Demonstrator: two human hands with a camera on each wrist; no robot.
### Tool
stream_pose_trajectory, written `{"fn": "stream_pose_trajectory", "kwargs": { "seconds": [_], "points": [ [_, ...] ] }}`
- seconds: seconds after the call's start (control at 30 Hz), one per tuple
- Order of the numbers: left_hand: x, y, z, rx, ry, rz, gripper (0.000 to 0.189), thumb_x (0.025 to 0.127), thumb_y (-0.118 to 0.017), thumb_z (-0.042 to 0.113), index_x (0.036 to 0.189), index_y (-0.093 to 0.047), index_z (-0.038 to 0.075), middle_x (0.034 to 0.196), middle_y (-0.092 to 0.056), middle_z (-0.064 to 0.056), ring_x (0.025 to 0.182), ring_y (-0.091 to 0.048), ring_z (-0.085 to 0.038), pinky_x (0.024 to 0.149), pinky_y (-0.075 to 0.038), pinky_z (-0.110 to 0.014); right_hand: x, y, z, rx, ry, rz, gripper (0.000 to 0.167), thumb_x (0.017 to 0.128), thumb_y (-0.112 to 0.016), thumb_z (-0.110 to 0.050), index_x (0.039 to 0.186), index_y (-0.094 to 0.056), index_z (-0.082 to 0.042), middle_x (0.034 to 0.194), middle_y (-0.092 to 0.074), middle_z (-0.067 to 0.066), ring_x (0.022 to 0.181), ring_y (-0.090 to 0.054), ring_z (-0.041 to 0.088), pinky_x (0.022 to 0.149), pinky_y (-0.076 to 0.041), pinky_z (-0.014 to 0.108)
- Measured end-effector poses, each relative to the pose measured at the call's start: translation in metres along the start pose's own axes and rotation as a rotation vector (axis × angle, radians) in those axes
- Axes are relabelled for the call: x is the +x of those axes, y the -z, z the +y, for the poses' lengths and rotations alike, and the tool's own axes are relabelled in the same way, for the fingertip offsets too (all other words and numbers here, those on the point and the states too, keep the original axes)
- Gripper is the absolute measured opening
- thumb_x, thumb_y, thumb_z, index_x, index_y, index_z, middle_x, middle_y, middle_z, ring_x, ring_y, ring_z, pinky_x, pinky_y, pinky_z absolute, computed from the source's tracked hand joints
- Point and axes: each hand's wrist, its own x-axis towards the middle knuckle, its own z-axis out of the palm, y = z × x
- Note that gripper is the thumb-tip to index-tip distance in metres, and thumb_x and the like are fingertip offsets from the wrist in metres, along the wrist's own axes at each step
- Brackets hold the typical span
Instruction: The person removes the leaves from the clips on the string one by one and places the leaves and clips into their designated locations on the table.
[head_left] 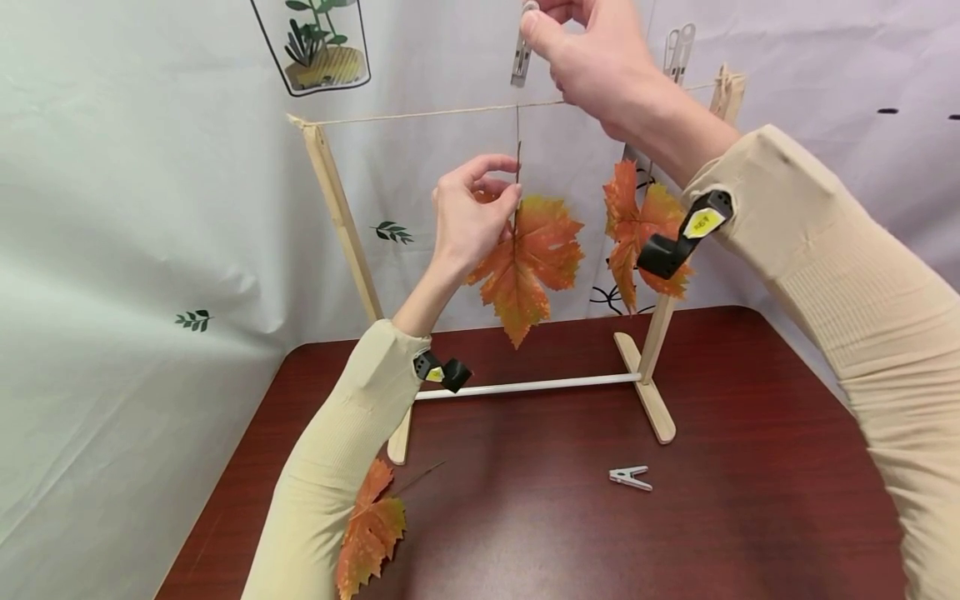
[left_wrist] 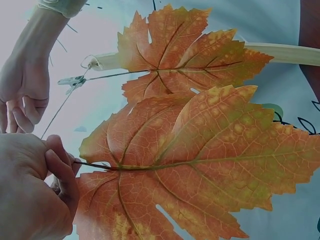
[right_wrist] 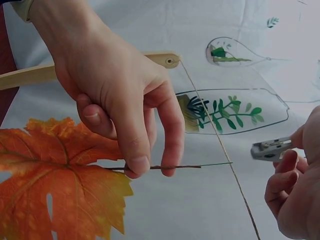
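Note:
My left hand point(head_left: 474, 208) pinches the stem of an orange artificial leaf point(head_left: 528, 258), which hangs blade down below the string point(head_left: 442, 112). In the right wrist view the stem's thin tip point(right_wrist: 217, 164) meets the string point(right_wrist: 212, 122). Above it, my right hand point(head_left: 600, 62) holds a grey clothespin point(head_left: 521, 54) between thumb and fingers, its jaws pointing down and apart from the string. To the right, a second leaf point(head_left: 637, 221) hangs from the string by a clothespin point(left_wrist: 72, 82), partly behind my right wrist in the head view.
The string spans two wooden posts point(head_left: 341, 221) joined by a white rod point(head_left: 532, 386). On the dark red table point(head_left: 525, 517) lie another clothespin point(head_left: 630, 477) and, beside my left sleeve, a third leaf point(head_left: 372, 533). White printed cloth point(head_left: 150, 208) hangs behind.

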Motion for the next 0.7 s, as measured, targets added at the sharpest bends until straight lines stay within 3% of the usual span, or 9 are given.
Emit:
{"fn": "stream_pose_trajectory", "kwargs": {
  "seconds": [0.1,0.23,0.33,0.47,0.7],
  "points": [
    [-0.002,0.002,-0.003,0.012,-0.017,0.0,0.02,0.09,-0.071,0.003,0.109,-0.073,0.007,0.08,-0.071,-0.007,0.045,-0.057,-0.027,0.046,-0.05,-0.028,-0.002,-0.001,0.002,0.056,0.025,0.01,0.019,0.102,-0.058,-0.021,0.12,-0.056,-0.015,0.106,-0.05,-0.001,0.057,-0.036,0.014,0.05,-0.033,0.02],
    [-0.006,0.005,-0.006,0.031,-0.031,0.005,0.02,0.09,-0.07,0.002,0.109,-0.074,0.007,0.081,-0.072,-0.007,0.045,-0.058,-0.027,0.045,-0.051,-0.028,-0.006,0.0,0.003,0.067,0.042,0.006,0.029,0.102,-0.057,-0.02,0.131,-0.056,-0.015,0.105,-0.05,0.001,0.061,-0.04,0.015,0.054,-0.036,0.02],
    [-0.007,0.005,-0.006,0.04,-0.027,0.009,0.02,0.09,-0.07,0.001,0.109,-0.074,0.006,0.081,-0.072,-0.008,0.044,-0.058,-0.026,0.045,-0.051,-0.028,-0.005,0.003,0.004,0.06,0.046,-0.017,0.034,0.102,-0.056,-0.019,0.137,-0.057,-0.016,0.114,-0.052,0.001,0.065,-0.044,0.017,0.055,-0.039,0.02],
    [-0.009,0.005,-0.006,0.052,-0.034,0.015,0.02,0.09,-0.07,0.001,0.109,-0.074,0.005,0.082,-0.072,-0.011,0.044,-0.058,-0.024,0.045,-0.051,-0.028,-0.002,0.007,0.005,0.069,0.057,-0.049,0.033,0.102,-0.057,-0.017,0.134,-0.061,-0.014,0.124,-0.054,0.003,0.066,-0.05,0.019,0.052,-0.04,0.02],
    [-0.015,0.01,-0.008,0.049,-0.022,0.028,0.021,0.089,-0.069,0.001,0.109,-0.075,0.006,0.081,-0.071,-0.011,0.043,-0.057,-0.024,0.044,-0.05,-0.027,-0.002,0.011,0.009,0.114,0.076,-0.075,0.032,0.098,-0.061,-0.012,0.13,-0.059,-0.009,0.111,-0.059,0.006,0.065,-0.059,0.02,0.047,-0.041,0.018]
  ]
}}
